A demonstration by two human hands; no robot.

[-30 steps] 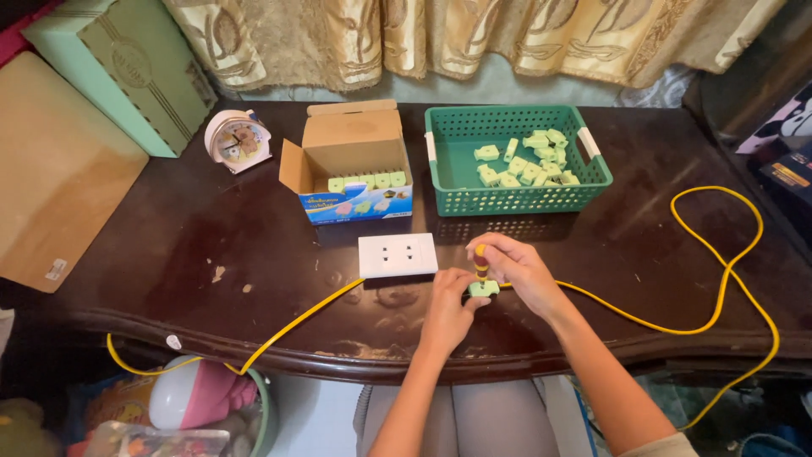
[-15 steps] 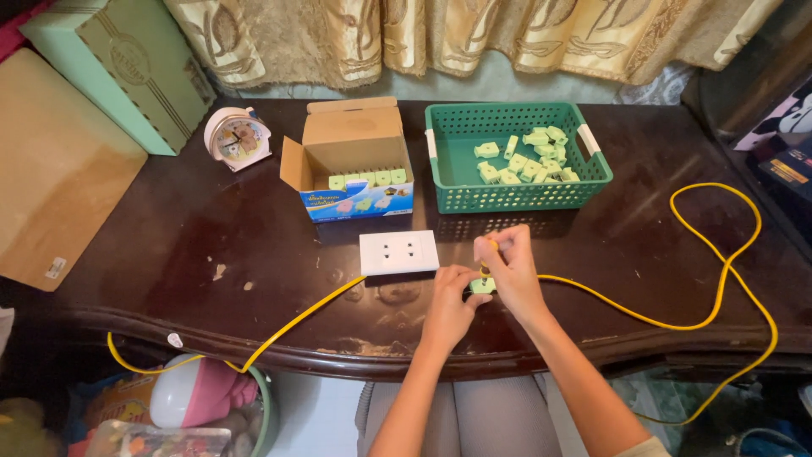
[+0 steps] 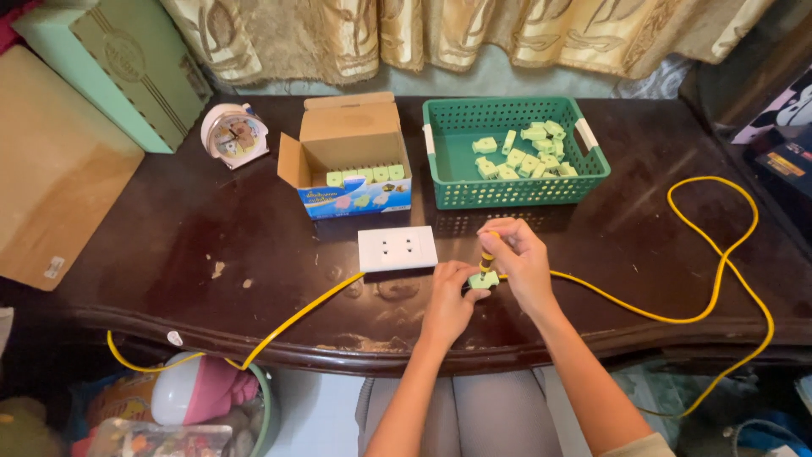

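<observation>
Two bare hands are brought together near the front edge of the dark, worn wooden table [image 3: 169, 254], over a small pale-green plastic plug piece [image 3: 484, 280]. The piece is pinned down at its near side by the left hand [image 3: 452, 298], whose fingers are closed on it. The right hand [image 3: 520, 258] is wrapped around a short yellow-and-black-handled screwdriver [image 3: 488, 254], held upright with its tip set on the piece.

The plug piece is judged to be light, stiff and hard, with smooth moulded faces that could slip under a pressing tool. It is best gripped across its flat sides, low and close to the table, as is being done. Fine detail is too small to be made out. It appears blocky and short, mint green all over, like the loose ones lying in the green perforated plastic basket [image 3: 516, 190] behind it and the row standing in the open brown cardboard box with a blue front [image 3: 347, 140].

A long yellow cable [image 3: 719, 279] is seen running from beneath the hands, looping across the right of the table. A white rectangular socket plate [image 3: 397, 248] lies just left of the hands, with a second length of yellow cable leading off the front edge. A small round pink alarm clock [image 3: 233, 135] stands at the back left.
</observation>
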